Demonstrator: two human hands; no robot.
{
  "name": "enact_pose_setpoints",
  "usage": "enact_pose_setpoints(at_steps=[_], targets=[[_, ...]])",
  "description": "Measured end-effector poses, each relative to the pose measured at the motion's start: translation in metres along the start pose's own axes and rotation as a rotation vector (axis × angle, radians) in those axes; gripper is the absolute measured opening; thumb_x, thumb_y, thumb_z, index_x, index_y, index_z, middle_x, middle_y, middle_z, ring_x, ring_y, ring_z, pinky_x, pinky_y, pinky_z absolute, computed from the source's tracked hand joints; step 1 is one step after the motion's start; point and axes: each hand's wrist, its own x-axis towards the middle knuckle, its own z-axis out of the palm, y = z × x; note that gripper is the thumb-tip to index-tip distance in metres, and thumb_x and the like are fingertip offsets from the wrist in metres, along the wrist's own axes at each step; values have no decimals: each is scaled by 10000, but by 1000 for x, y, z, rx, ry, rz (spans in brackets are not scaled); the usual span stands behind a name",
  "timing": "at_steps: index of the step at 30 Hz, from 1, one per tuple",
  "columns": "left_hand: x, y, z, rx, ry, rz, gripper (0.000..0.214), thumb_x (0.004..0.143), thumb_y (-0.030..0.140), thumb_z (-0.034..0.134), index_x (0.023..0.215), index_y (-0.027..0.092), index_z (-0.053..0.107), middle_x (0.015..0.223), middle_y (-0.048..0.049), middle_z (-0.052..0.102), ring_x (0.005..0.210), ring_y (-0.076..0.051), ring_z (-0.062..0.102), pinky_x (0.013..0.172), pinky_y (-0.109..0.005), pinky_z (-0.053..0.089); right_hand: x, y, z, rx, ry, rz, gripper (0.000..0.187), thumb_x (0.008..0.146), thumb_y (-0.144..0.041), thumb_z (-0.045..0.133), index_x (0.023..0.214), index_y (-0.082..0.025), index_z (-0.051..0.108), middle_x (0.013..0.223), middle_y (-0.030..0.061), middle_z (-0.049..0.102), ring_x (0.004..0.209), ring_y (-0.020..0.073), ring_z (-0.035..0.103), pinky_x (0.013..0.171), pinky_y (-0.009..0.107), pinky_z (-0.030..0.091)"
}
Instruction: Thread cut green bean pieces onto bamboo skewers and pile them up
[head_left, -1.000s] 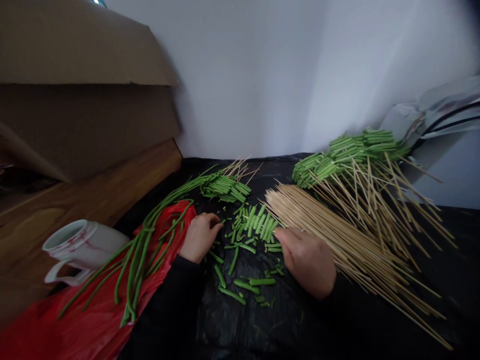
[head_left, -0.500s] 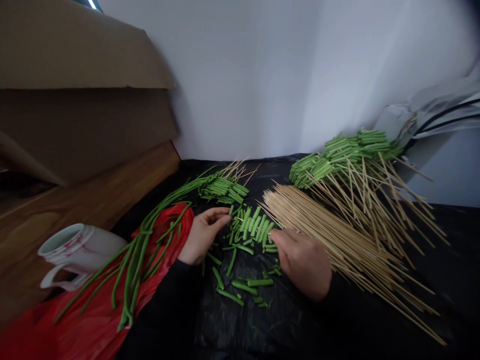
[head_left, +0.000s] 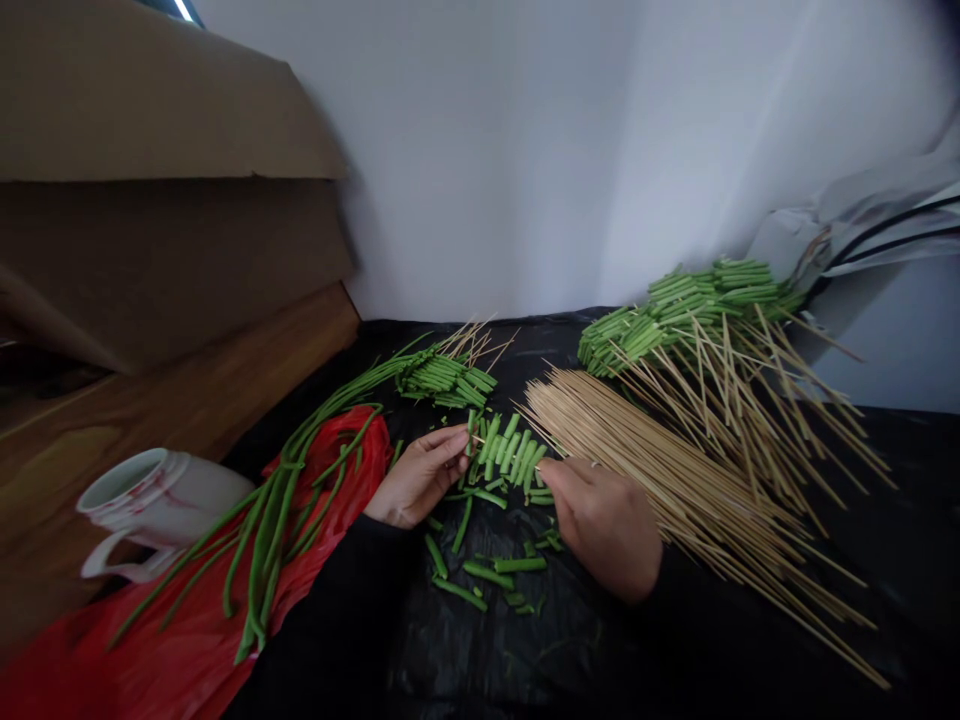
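Note:
My left hand (head_left: 420, 478) pinches a short green bean piece (head_left: 471, 432) at the pointed left end of a bamboo skewer. Several more cut pieces (head_left: 514, 450) sit side by side along that skewer, like ladder rungs. My right hand (head_left: 611, 525) is closed around the skewer's other end, with most of the stick hidden by the fingers. Loose bean pieces (head_left: 519, 565) lie just below, between my forearms. To the right of the row rests a thick pile of bare bamboo skewers (head_left: 675, 465).
Filled bean skewers are stacked at back left (head_left: 446, 380) and back right (head_left: 697, 305). Long uncut beans (head_left: 270, 530) lie over a red plastic bag (head_left: 157, 640) beside a white pitcher (head_left: 180, 500). A cardboard box (head_left: 172, 240) stands left; black plastic sheeting (head_left: 480, 660) covers the worktop.
My left hand has shifted slightly right, bringing its bean piece against the skewer's tip near the row. My right hand has stayed almost still.

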Motion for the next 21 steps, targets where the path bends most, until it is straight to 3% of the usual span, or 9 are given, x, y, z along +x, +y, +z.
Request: enact_pose_setpoints(at_steps=[21], targets=[[-2, 0, 0, 51, -9, 24, 212, 638, 154, 818, 838, 138, 752, 811, -25, 704, 673, -65, 589, 635, -173, 470, 0, 1, 1, -7, 8, 5, 260, 885, -114, 405, 918, -185, 653, 706, 10, 614, 591, 132, 496, 556, 315, 224]])
